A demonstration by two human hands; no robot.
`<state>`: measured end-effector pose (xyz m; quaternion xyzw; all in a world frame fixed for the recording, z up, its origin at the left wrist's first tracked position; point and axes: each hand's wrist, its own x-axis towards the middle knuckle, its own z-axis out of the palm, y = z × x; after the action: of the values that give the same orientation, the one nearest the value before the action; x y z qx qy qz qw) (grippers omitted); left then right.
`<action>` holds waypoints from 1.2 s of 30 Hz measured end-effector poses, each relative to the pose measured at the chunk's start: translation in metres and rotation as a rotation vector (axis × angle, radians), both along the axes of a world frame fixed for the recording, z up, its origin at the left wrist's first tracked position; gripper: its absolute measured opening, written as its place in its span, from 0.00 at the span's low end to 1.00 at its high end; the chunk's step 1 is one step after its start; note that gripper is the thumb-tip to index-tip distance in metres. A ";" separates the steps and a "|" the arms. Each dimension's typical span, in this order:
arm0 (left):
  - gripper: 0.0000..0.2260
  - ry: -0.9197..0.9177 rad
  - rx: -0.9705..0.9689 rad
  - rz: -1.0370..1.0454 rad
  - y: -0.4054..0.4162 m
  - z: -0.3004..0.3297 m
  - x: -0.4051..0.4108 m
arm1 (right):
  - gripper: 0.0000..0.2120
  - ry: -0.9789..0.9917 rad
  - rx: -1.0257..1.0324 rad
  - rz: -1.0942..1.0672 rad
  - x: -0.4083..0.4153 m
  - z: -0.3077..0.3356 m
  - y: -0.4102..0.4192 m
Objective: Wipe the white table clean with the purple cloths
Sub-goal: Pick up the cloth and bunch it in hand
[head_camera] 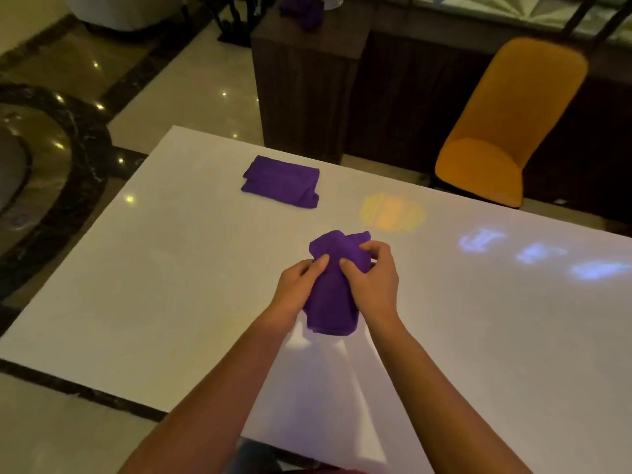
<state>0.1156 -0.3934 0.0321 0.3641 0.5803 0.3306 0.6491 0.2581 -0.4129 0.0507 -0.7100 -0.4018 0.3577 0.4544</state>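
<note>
Two bare forearms reach in from the bottom edge and meet over the middle of the white desk point(136, 285). Both hands grip one bunched purple cloth point(333, 285) between them: the left hand point(301, 289) is curled around its left side with the thumb pressed on top, and the right hand point(372, 278) is closed on its right side, fingers hooked over the upper fold. Whether the cloth's lower end touches the surface cannot be told. Farther back on the desk, well apart from the hands, a second purple cloth point(282, 181) lies folded flat. Coloured light patches, one yellow and several bluish, show on the glossy top to the right. Beyond the far edge stands an orange chair point(506, 121) beside a dark wooden cabinet point(304, 90), on which another purple bundle point(302, 8) sits
</note>
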 end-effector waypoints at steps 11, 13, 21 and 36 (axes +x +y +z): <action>0.06 0.007 0.268 -0.159 0.070 0.061 -0.133 | 0.17 0.217 0.024 -0.075 -0.136 0.016 0.041; 0.06 -0.029 0.260 -0.201 0.085 0.077 -0.144 | 0.20 0.477 -0.112 -0.129 -0.143 0.016 0.054; 0.22 0.212 0.420 -0.048 0.165 0.085 -0.185 | 0.28 0.880 -0.181 -0.086 -0.180 0.013 0.118; 0.18 0.526 0.413 -0.214 0.393 -0.015 -0.320 | 0.34 -0.159 -0.243 0.457 -0.252 -0.037 0.380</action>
<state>-0.2042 -0.0005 0.0166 0.6194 0.6071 0.2658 0.4209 0.0057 -0.0330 0.0139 -0.6760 -0.5401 0.4397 0.2406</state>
